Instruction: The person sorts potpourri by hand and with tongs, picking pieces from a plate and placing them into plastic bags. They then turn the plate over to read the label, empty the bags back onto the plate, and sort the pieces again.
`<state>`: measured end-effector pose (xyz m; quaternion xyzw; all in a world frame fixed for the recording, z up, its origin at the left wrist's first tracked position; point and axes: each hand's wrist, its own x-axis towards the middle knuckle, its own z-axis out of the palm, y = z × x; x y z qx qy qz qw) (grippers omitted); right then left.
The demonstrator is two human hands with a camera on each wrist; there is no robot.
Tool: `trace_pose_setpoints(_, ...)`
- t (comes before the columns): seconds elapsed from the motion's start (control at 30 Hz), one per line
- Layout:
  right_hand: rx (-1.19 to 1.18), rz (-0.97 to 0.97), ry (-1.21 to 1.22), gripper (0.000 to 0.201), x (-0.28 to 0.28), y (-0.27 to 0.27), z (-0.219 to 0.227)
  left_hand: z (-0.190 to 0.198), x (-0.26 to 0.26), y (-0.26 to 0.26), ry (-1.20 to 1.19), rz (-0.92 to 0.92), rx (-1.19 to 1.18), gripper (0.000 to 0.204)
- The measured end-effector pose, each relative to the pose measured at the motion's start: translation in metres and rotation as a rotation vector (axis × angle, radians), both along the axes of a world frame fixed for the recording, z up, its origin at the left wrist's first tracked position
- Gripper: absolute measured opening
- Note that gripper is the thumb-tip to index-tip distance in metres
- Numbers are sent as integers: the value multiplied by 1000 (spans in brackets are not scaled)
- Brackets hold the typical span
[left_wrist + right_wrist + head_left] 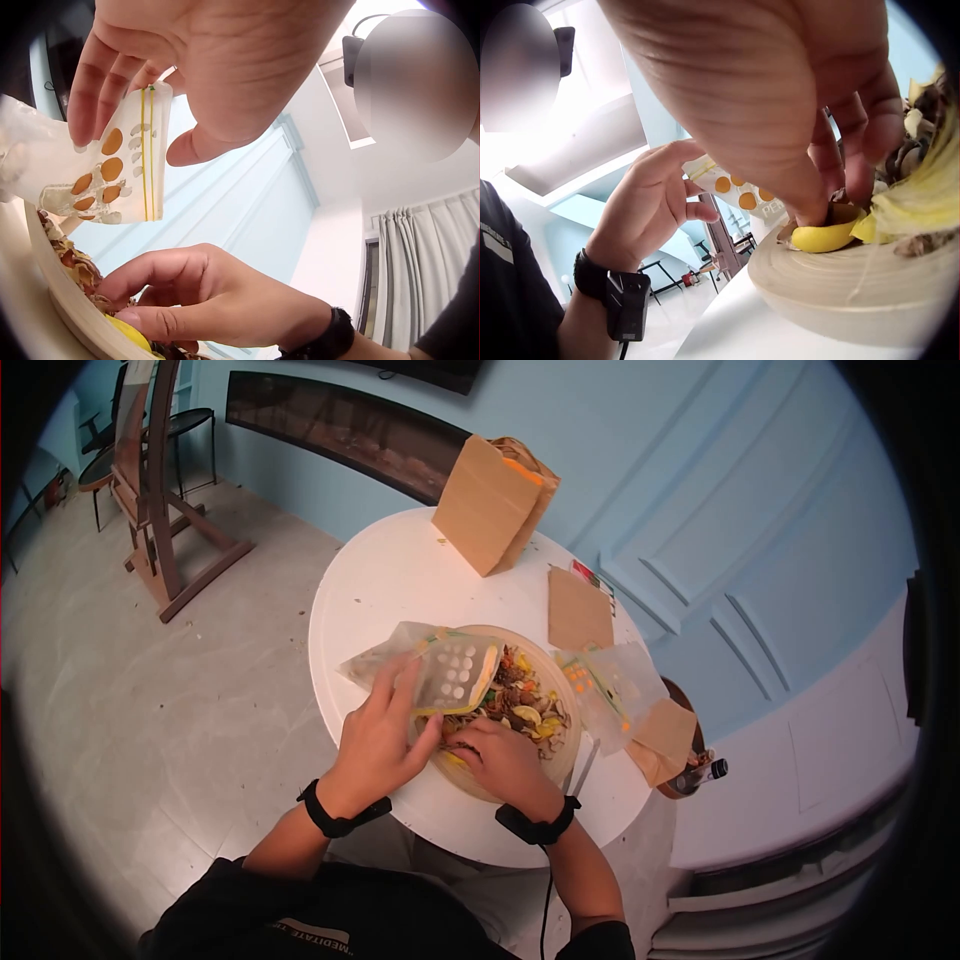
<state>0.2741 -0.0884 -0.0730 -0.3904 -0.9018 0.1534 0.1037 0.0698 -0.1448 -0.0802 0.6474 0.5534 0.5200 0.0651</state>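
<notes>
Mostly, a round white table (385, 580) fills the middle of the head view, with a round wooden tray (817, 281) on it near the person. Beyond the tray stands a kraft paper bag (488, 500) with handles. Beyond the tray and a little to its right lies a flat kraft piece (580, 610). On the tray's right side is a translucent pouch (625, 690), with a smaller kraft packet (665, 740) farther right of the tray.

Over the tray's left side slants a spotted zip pouch (460, 675), yellow lines along its zip edge. The left hand (378, 740) is beside it, fingers long and spread, thumb standing off from the zip; whether its fingertips touch the pouch, I cannot tell.

At the tray's near side the right hand (512, 765) bends its fingers down into a dried botanical mix (518, 690), pinching brown pieces between thumb and fingers. Against the tray's rim, by that thumb, rests a curved yellow peel (821, 238).
</notes>
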Motion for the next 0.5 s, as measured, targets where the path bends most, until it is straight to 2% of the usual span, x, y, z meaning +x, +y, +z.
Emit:
trace_pose_setpoints(0.07, -29, -23, -24, 18, 1, 2, 2, -2, -2, 0, 19, 10, 30, 68)
trace_pose_setpoints(0.17, -129, -70, 78, 19, 6, 7, -2, -3, -5, 0, 20, 17, 33, 68)
trace_pose_setpoints(0.27, -240, -170, 288, 19, 12, 7, 1, -3, -6, -1, 21, 20, 30, 68)
trace_pose_setpoints(0.37, -587, -351, 487, 24, 19, 11, 10, -3, -6, 0, 20, 17, 24, 68)
trace_pose_setpoints(0.5, -743, -409, 721, 29, 32, 13, 16, -1, -3, 1, 21, 1, 15, 66)
